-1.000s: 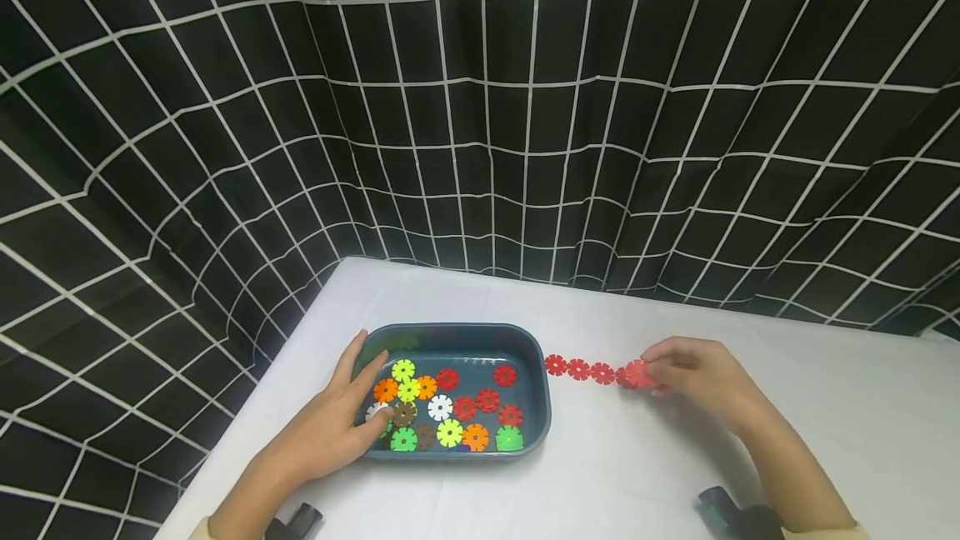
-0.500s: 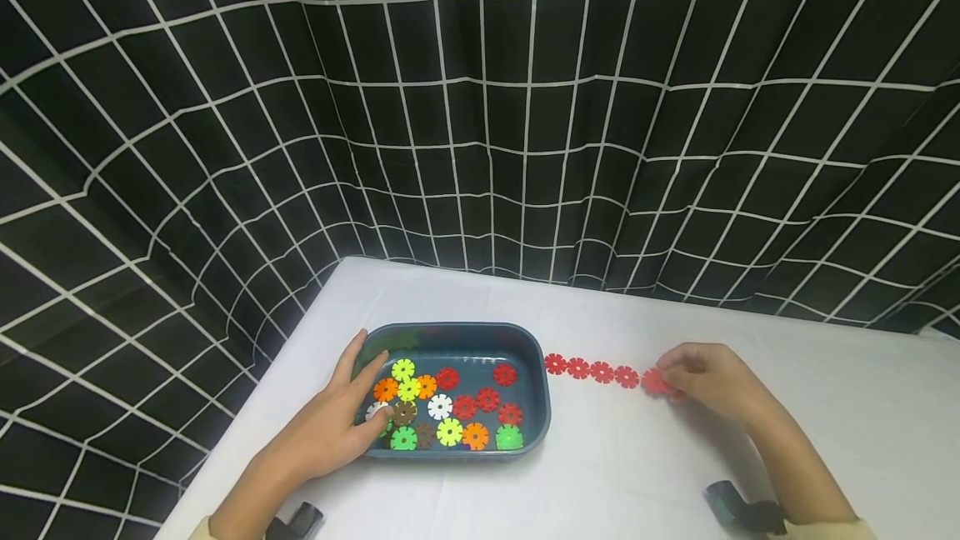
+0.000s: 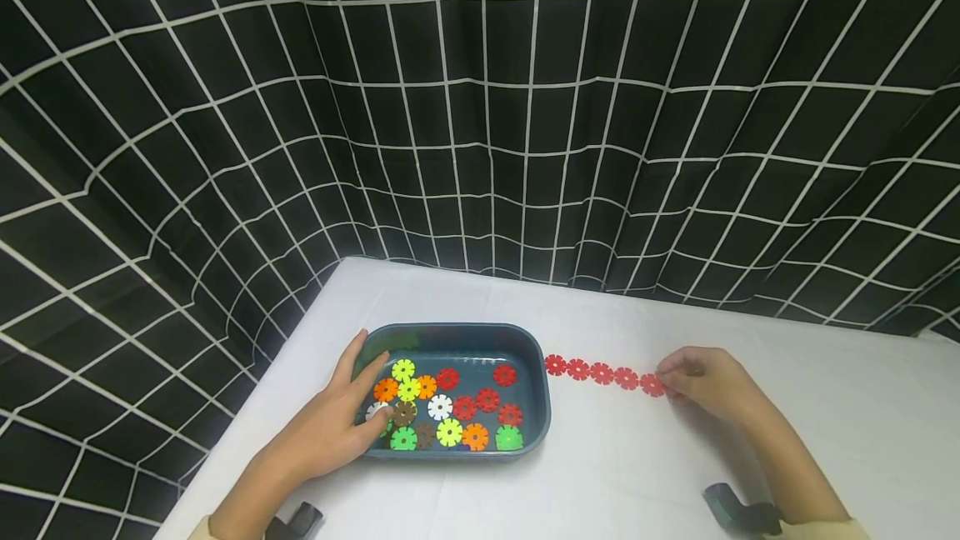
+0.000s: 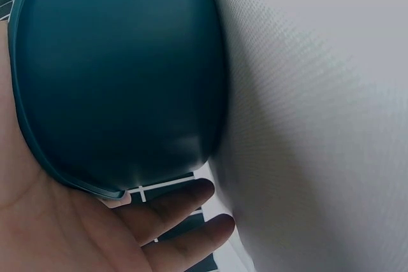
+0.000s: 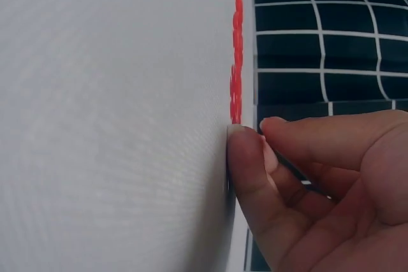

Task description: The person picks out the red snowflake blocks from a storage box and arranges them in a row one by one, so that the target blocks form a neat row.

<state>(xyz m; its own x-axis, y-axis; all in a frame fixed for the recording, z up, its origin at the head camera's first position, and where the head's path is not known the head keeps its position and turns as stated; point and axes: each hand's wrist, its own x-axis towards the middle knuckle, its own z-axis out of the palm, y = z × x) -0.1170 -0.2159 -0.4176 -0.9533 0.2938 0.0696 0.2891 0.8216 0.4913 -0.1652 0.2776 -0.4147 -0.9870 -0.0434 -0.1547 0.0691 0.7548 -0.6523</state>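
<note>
In the head view my left hand (image 3: 330, 432) rests over the left end of a dark teal tub (image 3: 543, 432), its fingers spread at the rim and the thumb inside. The left wrist view shows the tub wall (image 4: 127, 74) against the palm. A row of red snowflake discs (image 3: 602, 373) runs rightward from the tub along the white cloth. At its right end, my right hand (image 3: 708, 386) pinches the last red snowflake disc (image 3: 651, 385), partly covered by the fingertips. The right wrist view has the thumb (image 5: 245, 151) right at the row's end (image 5: 236, 100).
Inside the tub lie loose snowflake discs in red, yellow, orange, green, white and brown, such as a white disc (image 3: 440, 407). Behind the white tablecloth (image 3: 600, 473) hangs a black curtain (image 3: 510, 123) with a white grid. Dark wrist devices (image 3: 731, 511) sit at both wrists.
My right hand has moved to the right along the row. A fourth disc now lies exposed, with a fifth in line at the fingertips. The left hand and tub have stayed put.
</note>
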